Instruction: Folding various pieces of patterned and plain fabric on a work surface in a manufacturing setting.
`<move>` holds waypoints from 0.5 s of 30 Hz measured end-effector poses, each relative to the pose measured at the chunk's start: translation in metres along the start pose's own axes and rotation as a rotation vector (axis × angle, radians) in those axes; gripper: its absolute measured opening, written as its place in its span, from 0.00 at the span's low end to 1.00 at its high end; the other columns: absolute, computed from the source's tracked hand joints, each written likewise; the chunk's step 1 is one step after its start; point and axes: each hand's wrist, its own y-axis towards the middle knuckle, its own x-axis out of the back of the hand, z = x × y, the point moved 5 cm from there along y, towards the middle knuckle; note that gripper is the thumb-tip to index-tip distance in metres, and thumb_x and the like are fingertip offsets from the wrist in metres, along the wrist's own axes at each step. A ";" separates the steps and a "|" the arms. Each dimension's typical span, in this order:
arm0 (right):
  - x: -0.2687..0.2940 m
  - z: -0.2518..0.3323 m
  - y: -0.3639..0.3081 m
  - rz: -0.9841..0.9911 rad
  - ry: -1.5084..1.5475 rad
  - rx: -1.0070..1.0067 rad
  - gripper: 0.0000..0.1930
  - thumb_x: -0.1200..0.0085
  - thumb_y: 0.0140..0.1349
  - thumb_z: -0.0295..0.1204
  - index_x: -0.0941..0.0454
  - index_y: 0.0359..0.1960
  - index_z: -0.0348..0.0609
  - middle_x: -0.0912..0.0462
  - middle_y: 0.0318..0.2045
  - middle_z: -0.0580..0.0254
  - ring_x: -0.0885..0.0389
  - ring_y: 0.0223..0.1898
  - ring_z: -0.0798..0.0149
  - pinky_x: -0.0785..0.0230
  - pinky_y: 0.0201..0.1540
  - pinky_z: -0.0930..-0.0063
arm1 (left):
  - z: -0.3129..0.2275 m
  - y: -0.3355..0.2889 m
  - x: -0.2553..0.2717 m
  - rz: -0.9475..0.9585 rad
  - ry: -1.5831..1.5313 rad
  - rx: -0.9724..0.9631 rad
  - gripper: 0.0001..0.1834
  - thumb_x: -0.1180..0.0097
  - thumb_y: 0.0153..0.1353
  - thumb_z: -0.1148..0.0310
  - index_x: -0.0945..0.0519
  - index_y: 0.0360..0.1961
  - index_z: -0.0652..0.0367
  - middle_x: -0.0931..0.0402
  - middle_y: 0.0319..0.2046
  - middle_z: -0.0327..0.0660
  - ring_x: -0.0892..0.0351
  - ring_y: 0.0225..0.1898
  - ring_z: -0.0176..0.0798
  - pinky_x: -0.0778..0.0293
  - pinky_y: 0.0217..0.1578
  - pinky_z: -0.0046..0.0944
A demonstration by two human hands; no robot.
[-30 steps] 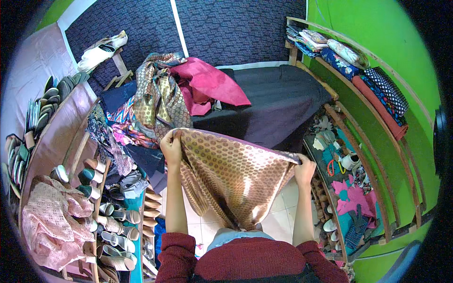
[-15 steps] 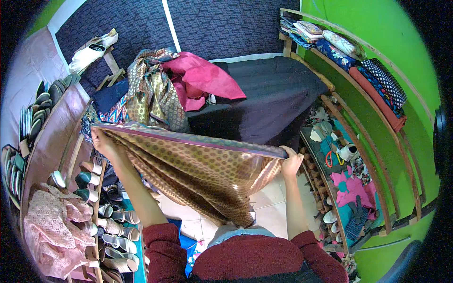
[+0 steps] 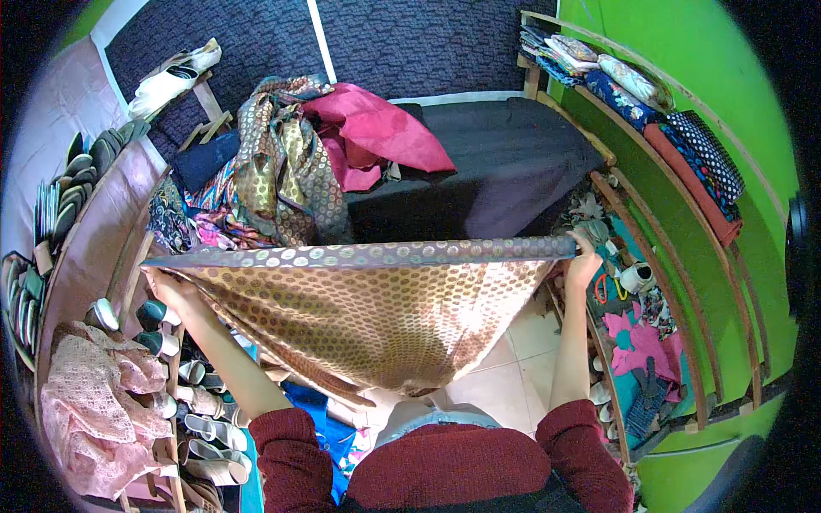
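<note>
A shiny gold cloth with brown dots [image 3: 368,316] is stretched between my two hands in front of my body. Its top edge is folded over, showing a grey-blue dotted band, and runs almost level. My left hand [image 3: 169,286] is closed on the cloth's left corner; my right hand [image 3: 583,259] grips the right end of the folded edge. Below the edge the cloth sags in a deep curve toward my waist. Beyond it, a heap of similar dotted fabric [image 3: 291,171] and a crimson cloth [image 3: 380,128] lie on a black-covered surface [image 3: 496,162].
Sandals and shoes [image 3: 214,432] line racks at the left, beside a pink lace cloth [image 3: 103,410]. On the right, wooden shelves hold folded fabrics [image 3: 693,162], with a pink cut-out piece [image 3: 637,342] lower down. Blue fabric [image 3: 321,423] lies on the tiled floor [image 3: 513,385].
My hands have spread farther apart and the cloth is pulled wider. The right hand has risen and moved right, the left has dropped slightly; the slanting top edge is now nearly level.
</note>
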 end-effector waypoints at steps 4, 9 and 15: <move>0.013 -0.014 0.017 -0.161 0.157 -0.072 0.15 0.59 0.45 0.16 0.22 0.33 0.35 0.20 0.28 0.51 0.21 0.32 0.63 0.31 0.38 0.76 | -0.009 0.024 0.020 0.052 -0.115 0.103 0.20 0.50 0.58 0.57 0.30 0.44 0.62 0.31 0.46 0.44 0.30 0.43 0.40 0.32 0.45 0.41; 0.046 0.051 0.044 0.005 0.072 -0.050 0.18 0.54 0.40 0.15 0.22 0.36 0.37 0.20 0.32 0.51 0.21 0.33 0.64 0.31 0.39 0.76 | -0.027 -0.109 -0.061 0.449 0.253 0.018 0.26 0.55 0.56 0.49 0.29 0.46 0.61 0.30 0.41 0.44 0.29 0.41 0.39 0.32 0.42 0.39; 0.009 0.238 -0.010 0.458 0.121 0.543 0.14 0.48 0.37 0.20 0.21 0.30 0.40 0.20 0.30 0.54 0.21 0.34 0.55 0.29 0.38 0.69 | -0.007 -0.360 -0.151 1.482 0.641 0.057 0.43 0.29 0.28 0.53 0.29 0.48 0.62 0.24 0.39 0.48 0.22 0.38 0.41 0.28 0.38 0.37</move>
